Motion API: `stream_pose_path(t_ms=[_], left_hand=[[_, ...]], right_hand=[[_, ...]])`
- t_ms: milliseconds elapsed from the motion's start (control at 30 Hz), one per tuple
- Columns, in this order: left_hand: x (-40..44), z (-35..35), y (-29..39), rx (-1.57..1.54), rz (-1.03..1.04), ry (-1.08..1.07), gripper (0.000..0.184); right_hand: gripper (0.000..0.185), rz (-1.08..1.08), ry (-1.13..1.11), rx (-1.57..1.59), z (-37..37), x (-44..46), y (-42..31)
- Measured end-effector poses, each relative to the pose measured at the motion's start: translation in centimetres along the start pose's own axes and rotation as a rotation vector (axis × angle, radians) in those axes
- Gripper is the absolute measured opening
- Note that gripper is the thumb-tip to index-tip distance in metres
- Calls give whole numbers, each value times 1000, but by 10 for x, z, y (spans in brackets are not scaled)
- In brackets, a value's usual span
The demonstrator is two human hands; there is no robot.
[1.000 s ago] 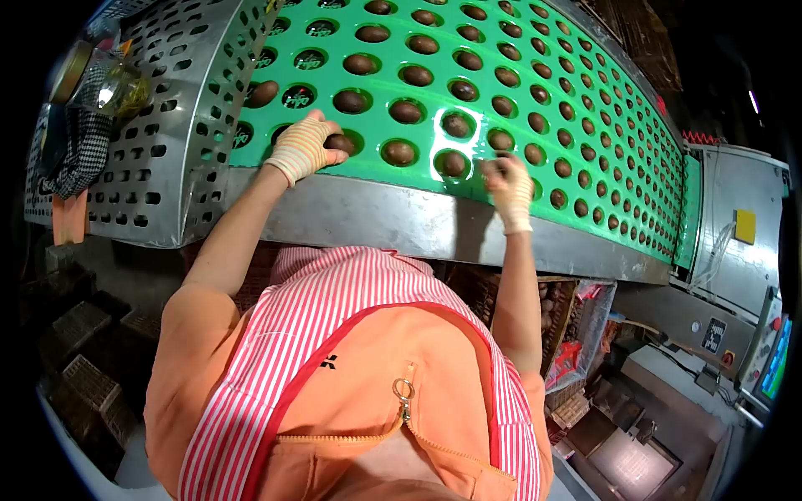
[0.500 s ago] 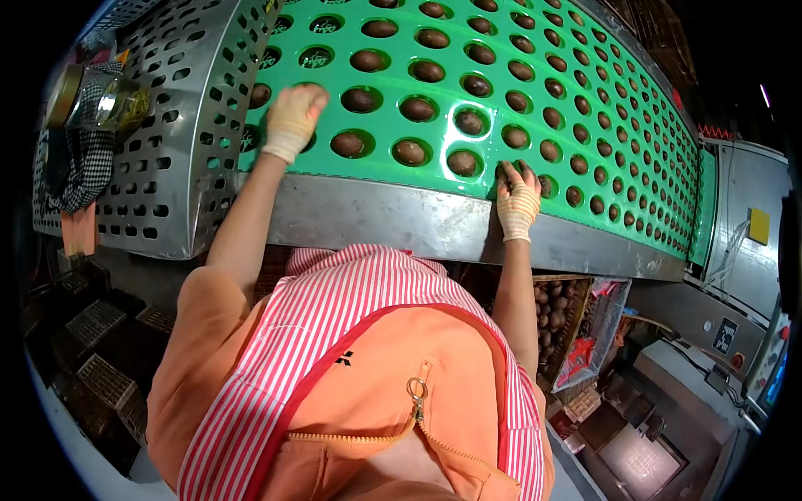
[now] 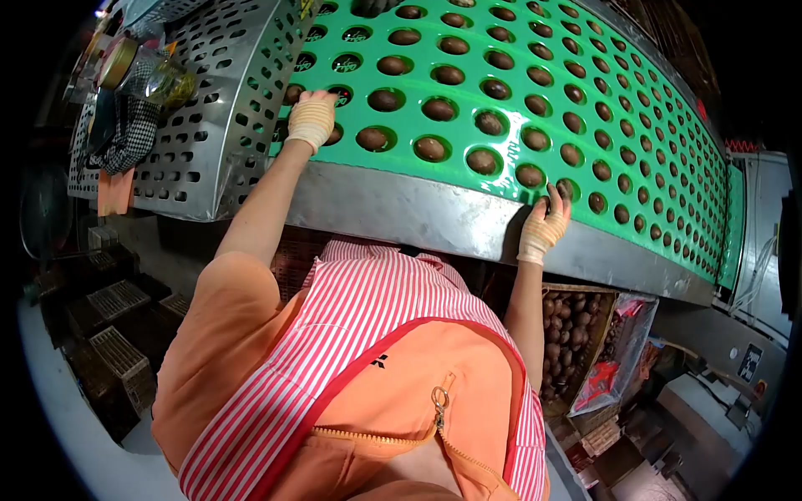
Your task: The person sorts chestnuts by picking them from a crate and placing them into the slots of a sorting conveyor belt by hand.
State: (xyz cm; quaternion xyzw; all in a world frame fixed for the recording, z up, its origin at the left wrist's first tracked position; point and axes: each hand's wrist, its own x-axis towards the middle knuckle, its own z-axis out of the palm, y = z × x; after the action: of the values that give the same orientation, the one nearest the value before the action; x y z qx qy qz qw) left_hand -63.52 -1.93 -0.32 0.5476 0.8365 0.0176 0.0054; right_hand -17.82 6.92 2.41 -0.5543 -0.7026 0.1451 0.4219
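Green sheet (image 3: 451, 175), pierced with rows of holes, most of them seating one dark brown fruit (image 3: 431, 149) each. A striped apron (image 3: 372, 292) faces its near edge; a perforated steel guard (image 3: 224, 138) covers its left end. Below the near edge, toward the right, a crate (image 3: 603, 338) contains more fruit. The left hand (image 3: 311, 123), wrapped in banding, bends over the sheet's near-left corner; whether its fingers close on anything cannot be told. The right hand (image 3: 545, 230) reaches over the near edge, fingertips slightly spread at a fruit in the first row; a firm hold cannot be confirmed. A dark glove (image 3: 373, 7), another person's, appears at the top. The step in hand appears to be adjusting fruit by hand; shifting one would call for light fingertip control. White marks (image 3: 347, 63) in unfilled holes and a black sign (image 3: 750, 361) are illegible.
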Motion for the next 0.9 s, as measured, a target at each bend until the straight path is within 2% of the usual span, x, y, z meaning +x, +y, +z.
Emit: stream_pose_path(t_ms=[100, 133, 167, 200, 233, 267, 300, 333, 367, 433, 467, 500, 533, 567, 600, 633, 667, 700, 767, 833, 867, 900], left_hand=[[-2, -24, 15, 112, -23, 16, 30], [-5, -20, 11, -46, 52, 215, 30], [-3, -29, 15, -53, 80, 215, 31], [-10, -31, 21, -58, 164, 312, 30], [-7, -10, 11, -27, 216, 205, 32], [8, 18, -10, 155, 169, -37, 35], [8, 12, -8, 22, 239, 83, 38], [9, 3, -8, 16, 304, 143, 38], [12, 2, -11, 33, 281, 225, 41], [4, -20, 41, 48, 113, 336, 48], [-1, -39, 82, -103, 199, 350, 51], [-15, -57, 126, -250, 272, 361, 54], [-26, -61, 169, -421, 485, 395, 53], [-56, -70, 223, -670, 539, 229, 52], [-86, -65, 265, -657, 734, 132, 53], [-129, -89, 324, -776, 747, -117, 57], [-150, -75, 360, -766, 1015, -241, 59], [-177, -80, 401, -553, 1224, -285, 67], [-215, -80, 464, -308, 1317, -493, 75], [-232, -69, 511, -19, 1392, -410, 80], [-233, -50, 529, -102, 1364, -498, 82], [-237, -40, 541, -4, 1354, -484, 81]], right_hand=[[27, 68, 32, 115, -31, -40, 20], [26, 119, 73, 165, -48, -52, 21], [27, 151, 117, 163, -66, -68, 32], [27, 147, 190, 67, -88, -82, 46], [27, 155, 258, -56, -112, -100, 56], [27, 540, 326, 164, -148, -96, 15], [25, 338, 345, -220, -185, -119, 44], [25, 465, 491, -195, -214, -140, 65], [25, 572, 644, -148, -240, -162, 79], [26, 757, 810, -105, -291, -208, 104], [27, 777, 758, -201, -310, -237, 113], [31, 903, 734, -153, -321, -253, 109], [33, 939, 599, -231, -327, -270, 106], [36, 970, 459, -302, -328, -286, 106], [41, 974, 339, -361, -321, -306, 111], [42, 936, 266, -394, -315, -307, 96], [48, 1009, 232, -454, -303, -311, 87], [57, 1079, 156, -534, -297, -305, 73], [66, 940, 161, -611, -289, -294, 66], [72, 891, 150, -588, -287, -272, 73], [74, 833, 142, -503, -287, -256, 76], [75, 818, 50, -519, -281, -244, 85]])
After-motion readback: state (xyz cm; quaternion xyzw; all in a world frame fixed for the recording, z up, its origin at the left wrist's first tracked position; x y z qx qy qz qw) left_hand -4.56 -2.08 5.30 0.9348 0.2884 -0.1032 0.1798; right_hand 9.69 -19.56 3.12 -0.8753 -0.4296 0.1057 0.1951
